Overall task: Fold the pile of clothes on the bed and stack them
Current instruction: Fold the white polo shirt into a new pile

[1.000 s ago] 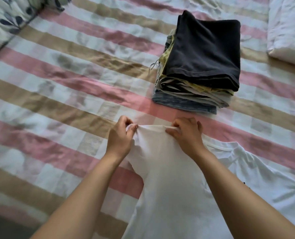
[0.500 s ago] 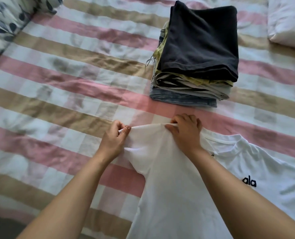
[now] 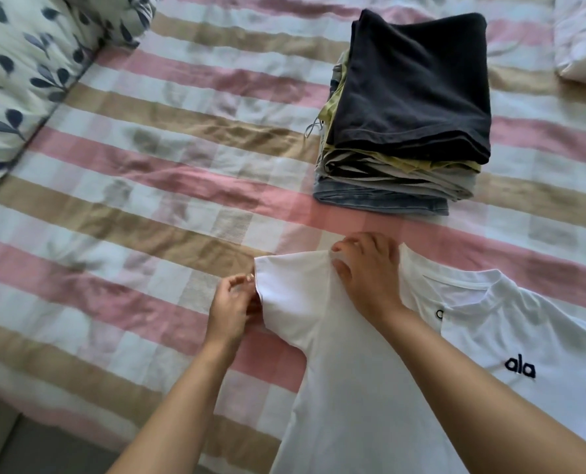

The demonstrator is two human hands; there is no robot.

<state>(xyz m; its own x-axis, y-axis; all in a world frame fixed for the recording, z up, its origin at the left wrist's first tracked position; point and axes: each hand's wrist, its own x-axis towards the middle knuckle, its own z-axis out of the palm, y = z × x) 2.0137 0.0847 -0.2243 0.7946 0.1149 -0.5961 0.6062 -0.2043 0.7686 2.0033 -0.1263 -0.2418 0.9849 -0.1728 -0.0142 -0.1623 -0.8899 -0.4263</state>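
Observation:
A white T-shirt (image 3: 353,388) with a dark logo lies flat on the striped bed sheet (image 3: 148,200), collar toward the right. My left hand (image 3: 231,307) pinches the hem of its left sleeve. My right hand (image 3: 367,271) presses down on the shoulder seam, fingers gripping the fabric's top edge. Beyond my hands stands a stack of folded clothes (image 3: 404,118), a dark grey garment on top and blue denim at the bottom.
A leaf-patterned pillow or quilt (image 3: 28,70) lies at the far left. A white pillow (image 3: 582,39) sits at the top right corner. The bed's near edge runs along the bottom left.
My left hand slid down and left along the sleeve, spreading it flat. The right hand stayed on the shoulder. The shirt's collar and logo came into view.

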